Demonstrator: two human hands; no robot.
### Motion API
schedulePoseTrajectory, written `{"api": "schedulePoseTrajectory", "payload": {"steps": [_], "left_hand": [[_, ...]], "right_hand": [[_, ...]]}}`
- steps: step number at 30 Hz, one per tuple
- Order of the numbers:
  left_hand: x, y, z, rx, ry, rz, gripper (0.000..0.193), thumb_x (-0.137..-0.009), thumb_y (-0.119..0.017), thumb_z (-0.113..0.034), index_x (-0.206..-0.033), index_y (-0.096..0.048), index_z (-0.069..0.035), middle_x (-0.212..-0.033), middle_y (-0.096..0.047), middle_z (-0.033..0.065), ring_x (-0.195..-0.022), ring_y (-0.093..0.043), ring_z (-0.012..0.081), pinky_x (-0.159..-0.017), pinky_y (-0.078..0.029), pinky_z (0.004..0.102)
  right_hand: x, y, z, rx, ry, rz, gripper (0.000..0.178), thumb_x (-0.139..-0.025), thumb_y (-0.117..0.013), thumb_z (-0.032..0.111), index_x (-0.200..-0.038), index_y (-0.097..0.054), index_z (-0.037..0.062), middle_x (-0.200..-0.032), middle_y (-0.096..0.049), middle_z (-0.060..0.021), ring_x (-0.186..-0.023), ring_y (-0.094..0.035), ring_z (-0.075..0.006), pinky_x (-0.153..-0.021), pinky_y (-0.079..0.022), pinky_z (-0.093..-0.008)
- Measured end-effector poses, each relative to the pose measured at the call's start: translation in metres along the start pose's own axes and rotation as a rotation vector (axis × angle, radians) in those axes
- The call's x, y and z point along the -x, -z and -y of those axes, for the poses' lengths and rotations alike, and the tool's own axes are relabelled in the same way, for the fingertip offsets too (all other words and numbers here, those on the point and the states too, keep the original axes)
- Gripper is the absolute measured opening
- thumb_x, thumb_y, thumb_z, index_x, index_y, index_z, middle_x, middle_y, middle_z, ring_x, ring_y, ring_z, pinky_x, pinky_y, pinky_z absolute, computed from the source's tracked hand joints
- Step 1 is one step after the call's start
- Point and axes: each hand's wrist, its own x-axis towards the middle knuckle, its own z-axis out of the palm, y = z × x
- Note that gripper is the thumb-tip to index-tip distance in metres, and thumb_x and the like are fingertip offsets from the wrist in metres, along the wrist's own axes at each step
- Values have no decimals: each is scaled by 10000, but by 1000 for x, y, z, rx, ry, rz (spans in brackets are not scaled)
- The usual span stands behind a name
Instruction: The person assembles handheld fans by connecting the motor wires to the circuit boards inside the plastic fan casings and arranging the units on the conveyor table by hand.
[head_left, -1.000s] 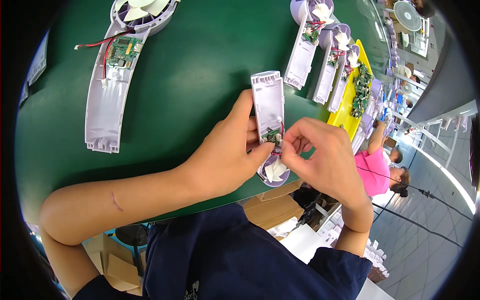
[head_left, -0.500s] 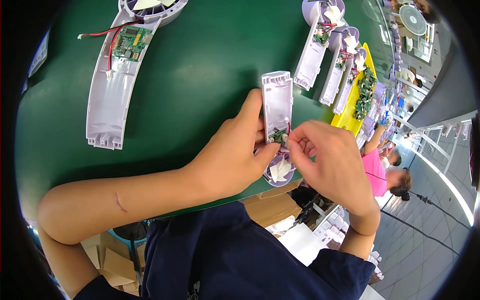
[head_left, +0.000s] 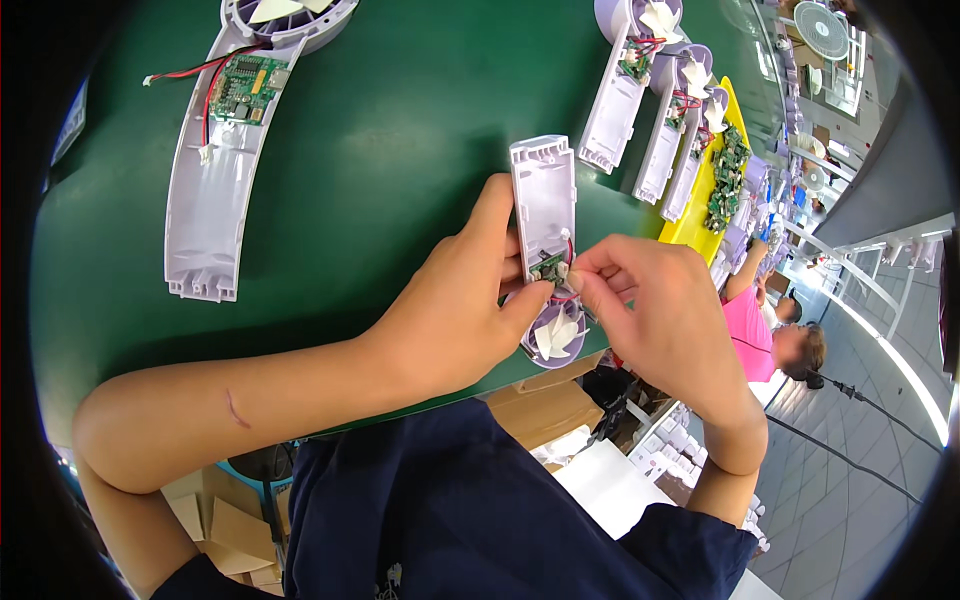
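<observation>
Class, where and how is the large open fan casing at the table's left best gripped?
Probably by the lower handle of the fan casing, across its narrow width, coming from the near end: it lies open side up, this bare stretch closest, while the circuit board and wires sit toward the blades.

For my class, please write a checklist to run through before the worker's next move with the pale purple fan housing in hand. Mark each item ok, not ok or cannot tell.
1. Housing supported: ok; the left hand has its grip on it, thumb in front, fingers behind.
2. Circuit board inside the open housing, near the white fan blades: ok.
3. Right hand at the board's right side: ok, fingertips pinched together there.
4. Red wire clear of fingers: not ok; it runs right by the right fingertips.
5. Wire connection fully seated: cannot tell; fingers hide the spot.
6. Piled green boards in the yellow tray: ok.
</observation>
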Motion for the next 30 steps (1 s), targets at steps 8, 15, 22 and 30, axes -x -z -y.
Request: {"api": "schedulePoseTrajectory", "payload": {"steps": [8, 15, 22, 30], "left_hand": [[1, 4, -2, -30, 71, 49, 806, -979, -559, 103, -1588, -58, -65, -1292, -636, 173, -1219, -640, 236, -1010, -533, 373], [2, 0, -7, -32, 103, -7, 610, -955, -577, 104, -1448, -232, 1, -1265, -642, 208, -1210, -662, 274, -1001, -544, 388], [2, 1, -4, -79, 98, 27, 687, -963, -573, 103, -1503, -168, -26, -1304, -609, 196, -1237, -637, 256, -1006, -539, 380], [-2, 3, -4, -55, 79, 32, 787, -952, -600, 92, -1549, -113, -69, -1328, -581, 160, -1233, -618, 226, -979, -544, 370]], "right_hand": [[-2, 2, 3, 25, -39, 21, 123, -906, -727, 89, -904, -699, -30, -741, -709, -149, -673, -720, -275, -632, -554, -340], [1, -3, -3, -28, -27, -28, 144, -919, -666, 158, -858, -671, 27, -760, -690, -166, -756, -677, -395, -661, -531, -482], [10, -17, -17, -317, 96, -242, 204, -896, -751, 95, -1095, -712, 68, -937, -678, -68, -691, -674, -189, -595, -519, -320], [-1, -28, -21, -407, 152, -257, 213, -892, -752, 68, -1100, -710, 90, -1024, -630, -46, -648, -623, -174, -588, -507, -312]]}}
